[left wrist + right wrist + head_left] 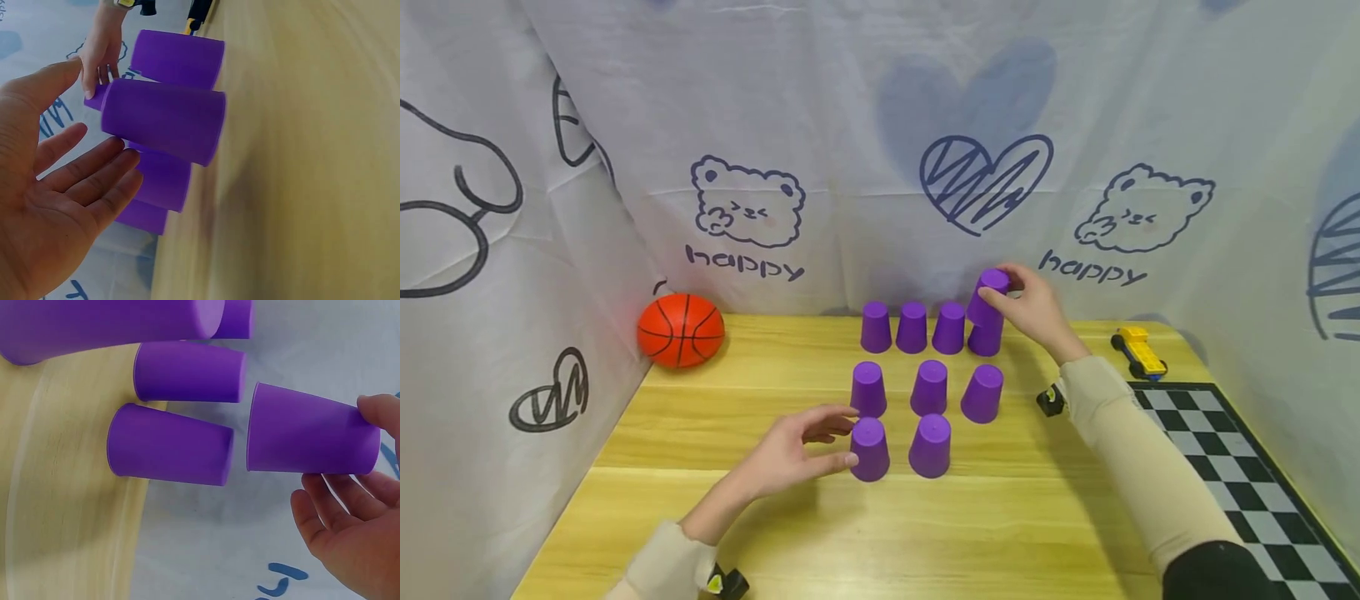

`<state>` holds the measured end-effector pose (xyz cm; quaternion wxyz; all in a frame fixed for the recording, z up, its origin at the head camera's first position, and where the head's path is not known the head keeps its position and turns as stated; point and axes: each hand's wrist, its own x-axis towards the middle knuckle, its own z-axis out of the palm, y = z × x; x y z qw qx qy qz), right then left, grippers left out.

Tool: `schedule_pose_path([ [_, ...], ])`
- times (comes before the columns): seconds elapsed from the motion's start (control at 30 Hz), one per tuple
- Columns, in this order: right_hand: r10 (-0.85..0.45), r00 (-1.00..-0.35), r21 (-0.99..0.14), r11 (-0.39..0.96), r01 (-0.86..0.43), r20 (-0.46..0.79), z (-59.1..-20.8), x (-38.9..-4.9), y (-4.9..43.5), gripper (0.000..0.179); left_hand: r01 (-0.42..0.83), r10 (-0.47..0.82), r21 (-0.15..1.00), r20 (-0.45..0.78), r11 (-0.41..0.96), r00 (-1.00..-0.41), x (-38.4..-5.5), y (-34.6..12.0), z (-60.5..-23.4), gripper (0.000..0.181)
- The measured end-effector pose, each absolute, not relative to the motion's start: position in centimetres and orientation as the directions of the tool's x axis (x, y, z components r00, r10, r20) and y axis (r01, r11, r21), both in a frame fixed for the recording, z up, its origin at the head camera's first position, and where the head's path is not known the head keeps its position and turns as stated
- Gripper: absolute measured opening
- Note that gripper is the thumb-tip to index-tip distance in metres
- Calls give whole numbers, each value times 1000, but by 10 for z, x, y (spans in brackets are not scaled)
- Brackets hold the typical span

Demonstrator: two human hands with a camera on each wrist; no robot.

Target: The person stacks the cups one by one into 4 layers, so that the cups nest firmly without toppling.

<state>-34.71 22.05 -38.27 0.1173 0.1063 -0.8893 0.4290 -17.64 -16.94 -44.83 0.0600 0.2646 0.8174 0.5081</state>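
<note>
My right hand (1033, 308) pinches an upside-down purple cup (312, 431) near its narrow end. It holds that cup just above the rightmost cup (172, 447) of the back row, and the right wrist view shows a small gap between the two. My left hand (790, 450) is beside the front-left purple cup (870, 452), thumb and fingers spread; in the left wrist view the fingers (94, 181) look relaxed and do not grip. The front-right cup (929, 448) stands alongside. Behind are three middle cups, including one on the right (982, 396), and a back row of several.
An orange basketball (681, 331) sits at the table's back left corner. On the right are a yellow toy vehicle (1138, 352) and a black-and-white checkered board (1232, 467). A printed white curtain (850, 125) hangs close behind the back row on the wooden table (985, 533).
</note>
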Motion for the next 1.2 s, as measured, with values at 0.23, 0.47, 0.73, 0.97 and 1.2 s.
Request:
schedule_pose_path([
  [0.23, -80, -951, -743, 606, -284, 299, -387, -358, 218, 53, 371, 499, 868, 173, 330, -849, -177, -164, -464, 61],
  [0.47, -79, -956, -748, 606, -270, 282, -390, -367, 218, 55, 364, 493, 874, 173, 323, -853, -177, -160, -470, 61],
  [0.73, -68, -963, -755, 608, -247, 260, -391, -374, 218, 57, 347, 473, 875, 160, 339, -866, -178, -156, -474, 61],
  [0.97, -76, -967, -758, 607, -240, 245, -390, -376, 212, 58, 336, 452, 872, 155, 355, -879, -179, -151, -478, 59],
  [1.2, -87, -967, -756, 608, -241, 239, -388, -377, 208, 58, 330, 446, 876, 154, 351, -882, -178, -149, -478, 58],
])
